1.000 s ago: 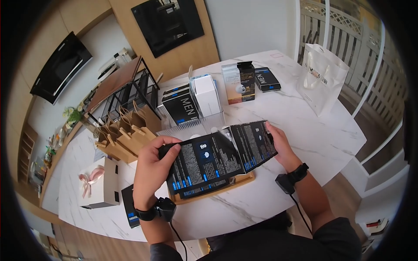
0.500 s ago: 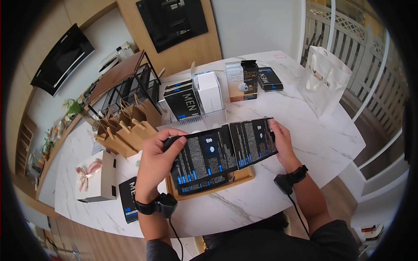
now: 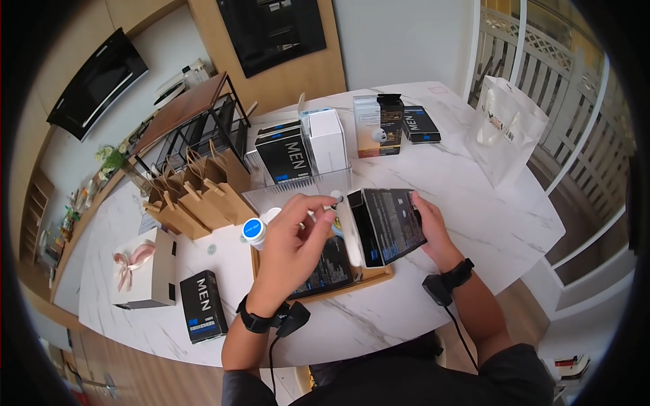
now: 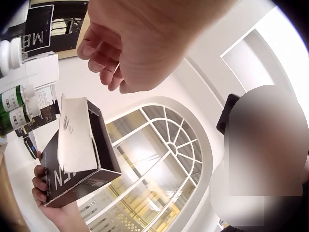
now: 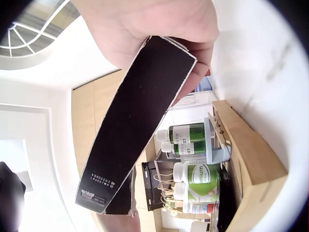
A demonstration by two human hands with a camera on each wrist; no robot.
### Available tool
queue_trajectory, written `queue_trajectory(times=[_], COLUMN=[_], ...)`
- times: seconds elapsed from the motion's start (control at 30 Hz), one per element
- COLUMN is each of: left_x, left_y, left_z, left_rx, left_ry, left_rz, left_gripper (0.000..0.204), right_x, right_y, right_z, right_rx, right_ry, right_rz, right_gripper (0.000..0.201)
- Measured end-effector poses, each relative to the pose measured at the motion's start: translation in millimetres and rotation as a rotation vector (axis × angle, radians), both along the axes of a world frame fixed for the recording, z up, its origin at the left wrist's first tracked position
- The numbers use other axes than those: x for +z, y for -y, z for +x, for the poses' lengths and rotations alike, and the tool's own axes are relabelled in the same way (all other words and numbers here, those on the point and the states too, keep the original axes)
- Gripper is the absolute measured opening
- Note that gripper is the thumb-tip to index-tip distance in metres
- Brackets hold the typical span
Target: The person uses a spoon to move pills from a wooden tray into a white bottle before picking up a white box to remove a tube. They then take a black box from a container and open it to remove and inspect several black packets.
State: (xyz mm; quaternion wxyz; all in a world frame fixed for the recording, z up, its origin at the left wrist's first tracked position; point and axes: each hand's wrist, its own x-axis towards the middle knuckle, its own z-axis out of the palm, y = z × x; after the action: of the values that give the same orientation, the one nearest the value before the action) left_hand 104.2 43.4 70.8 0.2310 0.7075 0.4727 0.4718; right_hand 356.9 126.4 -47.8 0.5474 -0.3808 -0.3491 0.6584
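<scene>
My right hand (image 3: 437, 233) holds a black printed carton (image 3: 399, 227) by its right side, above the wooden tray (image 3: 372, 276). A white-faced flap (image 4: 77, 137) stands out from the carton's open end in the left wrist view, and MEN lettering shows on its side. My left hand (image 3: 291, 243) hovers left of that end, fingers loosely bent; the left wrist view shows it apart from the carton with nothing in its grasp. Another dark printed box (image 3: 332, 271) lies in the tray, partly hidden by my left hand. Beside it stands a blue-topped white bottle (image 3: 254, 232).
A MEN box (image 3: 203, 304) and a ribboned white gift box (image 3: 143, 271) sit at the left. Kraft bags (image 3: 203, 206), a clear bin (image 3: 298, 189), an orange-black box (image 3: 379, 128) and a white bag (image 3: 508, 128) stand farther back. Green bottles (image 5: 188, 137) are by the tray.
My left hand no longer grips the black printed panel at left; it has moved right, near the carton's end. The white flap and the blue-topped bottle have come into view. My right hand keeps its hold.
</scene>
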Motion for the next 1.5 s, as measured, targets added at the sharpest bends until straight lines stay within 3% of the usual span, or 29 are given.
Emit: queue_trajectory(times=[0.07, 0.13, 0.2, 0.27, 0.47, 0.67, 0.93, 1.07, 1.17, 1.3, 1.37, 1.4, 1.47, 1.5], left_x=[-3, -7, -11, -9, -5, -3, 10, 17, 26, -9, -36, -48, -70, -76], left_y=[-4, -7, -8, -5, -2, 0, 12, 19, 28, 35, 42, 45, 51, 51], left_z=[8, 13, 13, 9, 10, 6, 13, 4, -8, -29, -45, -54, -73, -77], left_rx=[0.043, 0.035, 0.005, -0.004, -0.046, -0.052, 0.006, 0.045, -0.032, -0.096, 0.041, 0.038, 0.201, 0.241], left_ry=[-0.044, -0.207, -0.17, -0.271, -0.201, -0.41, -0.202, -0.273, -0.484, -0.711, -0.934, -0.949, -1.018, -0.996], left_rz=[0.034, 0.276, 0.321, 0.218, 0.047, 0.201, 0.127, 0.185, -0.055, -0.181, -0.147, -0.149, -0.191, -0.238], left_gripper=[0.018, 0.021, 0.022, 0.022, 0.023, 0.032, 0.029, 0.024, 0.024, 0.03, 0.043, 0.043, 0.054, 0.069], right_x=[4, 5, 3, 1, 0, -1, 4, 4, 9, -1, 15, 20, 13, 11], right_y=[3, 4, 4, 3, 3, 2, 2, -3, -3, -10, 0, 3, 0, -1], right_z=[-2, -3, -3, -3, -3, -2, -3, 5, 5, 10, 8, 6, 8, 8], right_rx=[0.018, 0.039, 0.078, 0.106, 0.156, 0.127, 0.098, 0.024, 0.061, 0.111, 0.094, 0.082, 0.094, 0.109], right_ry=[0.025, 0.052, 0.084, 0.129, 0.174, 0.152, 0.111, -0.012, -0.281, -0.292, -0.255, -0.21, -0.196, -0.164], right_rz=[-0.002, -0.004, 0.007, 0.041, 0.071, 0.036, 0.003, -0.048, -0.205, -0.206, -0.196, -0.183, -0.152, -0.116], right_gripper=[0.036, 0.036, 0.037, 0.04, 0.045, 0.038, 0.036, 0.036, 0.035, 0.035, 0.036, 0.036, 0.036, 0.036])
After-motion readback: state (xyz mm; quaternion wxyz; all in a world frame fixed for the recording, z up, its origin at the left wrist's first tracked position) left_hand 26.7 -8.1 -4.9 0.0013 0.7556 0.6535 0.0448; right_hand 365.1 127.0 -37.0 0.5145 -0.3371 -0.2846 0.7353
